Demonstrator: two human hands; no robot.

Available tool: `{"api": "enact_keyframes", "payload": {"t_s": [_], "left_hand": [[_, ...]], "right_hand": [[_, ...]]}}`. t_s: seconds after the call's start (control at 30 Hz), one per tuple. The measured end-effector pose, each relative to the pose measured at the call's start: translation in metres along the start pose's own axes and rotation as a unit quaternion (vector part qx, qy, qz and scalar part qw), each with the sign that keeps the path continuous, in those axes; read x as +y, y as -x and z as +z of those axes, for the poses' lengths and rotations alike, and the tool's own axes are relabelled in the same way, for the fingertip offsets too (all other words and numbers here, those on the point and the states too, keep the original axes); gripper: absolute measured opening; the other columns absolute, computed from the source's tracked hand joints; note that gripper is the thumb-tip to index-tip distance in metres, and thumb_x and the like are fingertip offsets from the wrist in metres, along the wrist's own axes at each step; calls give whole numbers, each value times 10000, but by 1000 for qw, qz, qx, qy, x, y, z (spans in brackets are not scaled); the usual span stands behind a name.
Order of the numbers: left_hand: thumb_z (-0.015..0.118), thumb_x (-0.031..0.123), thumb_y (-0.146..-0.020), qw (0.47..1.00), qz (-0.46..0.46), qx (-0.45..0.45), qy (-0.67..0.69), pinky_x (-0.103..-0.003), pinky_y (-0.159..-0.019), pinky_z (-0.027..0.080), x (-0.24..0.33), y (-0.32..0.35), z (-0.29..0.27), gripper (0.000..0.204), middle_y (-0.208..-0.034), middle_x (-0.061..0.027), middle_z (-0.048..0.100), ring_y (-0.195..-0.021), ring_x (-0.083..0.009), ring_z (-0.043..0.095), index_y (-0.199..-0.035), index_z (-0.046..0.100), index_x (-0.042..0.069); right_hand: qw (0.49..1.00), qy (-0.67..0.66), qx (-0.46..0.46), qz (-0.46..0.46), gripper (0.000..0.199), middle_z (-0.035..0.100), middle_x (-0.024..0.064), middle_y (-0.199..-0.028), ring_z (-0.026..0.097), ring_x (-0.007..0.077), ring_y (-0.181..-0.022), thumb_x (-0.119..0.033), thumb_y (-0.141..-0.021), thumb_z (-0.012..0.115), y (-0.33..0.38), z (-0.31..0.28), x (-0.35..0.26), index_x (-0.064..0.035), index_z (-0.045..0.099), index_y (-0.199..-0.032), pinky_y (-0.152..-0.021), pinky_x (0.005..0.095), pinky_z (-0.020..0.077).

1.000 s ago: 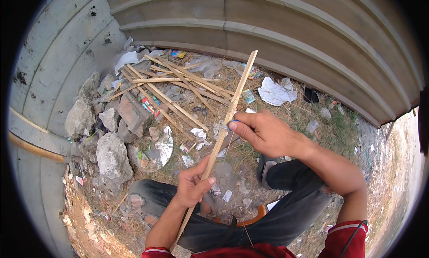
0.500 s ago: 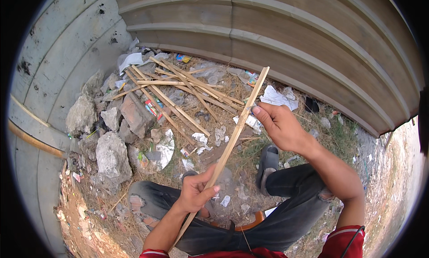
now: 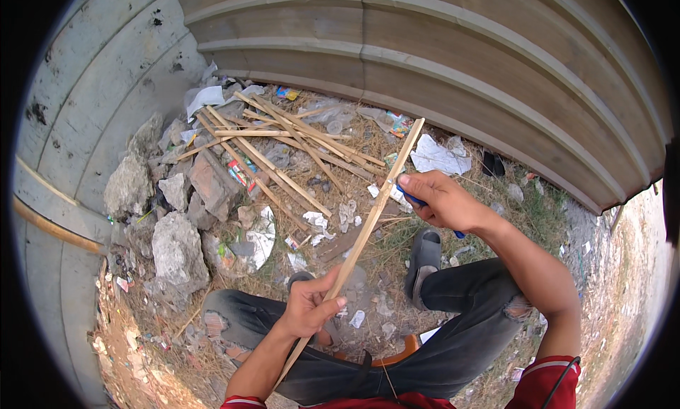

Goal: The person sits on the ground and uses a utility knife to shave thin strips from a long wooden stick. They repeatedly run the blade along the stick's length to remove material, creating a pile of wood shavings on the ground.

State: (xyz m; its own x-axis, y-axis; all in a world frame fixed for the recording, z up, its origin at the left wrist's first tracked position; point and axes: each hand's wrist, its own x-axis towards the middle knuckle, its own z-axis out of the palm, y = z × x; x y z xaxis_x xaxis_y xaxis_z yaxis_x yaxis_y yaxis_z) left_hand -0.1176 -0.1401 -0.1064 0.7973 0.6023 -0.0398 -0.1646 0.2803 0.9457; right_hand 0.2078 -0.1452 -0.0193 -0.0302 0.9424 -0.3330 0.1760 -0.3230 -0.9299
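Note:
A long, thin wooden strip (image 3: 366, 232) slants up from my lap, its far end near the metal wall. My left hand (image 3: 312, 300) is closed around its lower part, thumb on top. In my right hand (image 3: 446, 200), closed as well, is a blue-handled knife (image 3: 411, 199). Its end meets the strip's right edge in the upper part. Most of the handle is covered by my fingers, and the blade is too small to make out clearly. Beyond the strip lies a loose pile of similar wooden strips (image 3: 283, 179).
Broken concrete chunks (image 3: 177, 246) and stones are heaped at the left. A brown corrugated metal wall (image 3: 439, 55) closes off the far side, a grey panel wall (image 3: 92, 90) the left. Paper scraps (image 3: 440, 155) and litter cover the dry grass. My bent legs (image 3: 453, 317) frame the near ground.
My right hand has turned and slid slightly down along the strip, bringing the blue knife handle into sight. The strip's far end has dipped a little; my left hand keeps its place.

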Motion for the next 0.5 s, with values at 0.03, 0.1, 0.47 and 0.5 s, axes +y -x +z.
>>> {"api": "enact_keyframes", "payload": {"t_s": [0.03,0.1,0.47,0.5], "left_hand": [[570,-79,-949,1000,-3,1,-2,-220,-377,335,0,0,0,633,-592,0,491,-414,-42,391,-1546,413,62],[571,-79,-949,1000,-10,2,-7,-218,-378,333,0,-1,-2,634,-593,0,491,-414,-44,391,-1546,416,71],[570,-73,-941,999,-31,30,-14,-230,-370,316,1,-5,-1,619,-580,2,482,-399,-49,373,-1532,439,58],[569,-73,-941,999,-39,32,-15,-232,-368,314,3,-6,-1,615,-580,1,481,-396,-50,372,-1529,443,56]], "right_hand": [[1000,-14,-7,7,458,364,-66,-574,344,52,-488,-477,-1075,481,0,-1,-1,-80,600,-881,-446,262,284],[999,-35,-10,21,449,356,-60,-566,322,50,-477,-475,-1071,493,-1,0,-3,-93,561,-845,-425,254,254],[938,290,132,-137,496,580,224,-657,545,411,-602,-409,-1069,473,-5,11,-5,39,625,-920,-659,491,465],[947,273,111,-127,499,573,199,-640,539,376,-581,-412,-1071,471,-6,8,-1,35,628,-911,-640,468,462]]}}
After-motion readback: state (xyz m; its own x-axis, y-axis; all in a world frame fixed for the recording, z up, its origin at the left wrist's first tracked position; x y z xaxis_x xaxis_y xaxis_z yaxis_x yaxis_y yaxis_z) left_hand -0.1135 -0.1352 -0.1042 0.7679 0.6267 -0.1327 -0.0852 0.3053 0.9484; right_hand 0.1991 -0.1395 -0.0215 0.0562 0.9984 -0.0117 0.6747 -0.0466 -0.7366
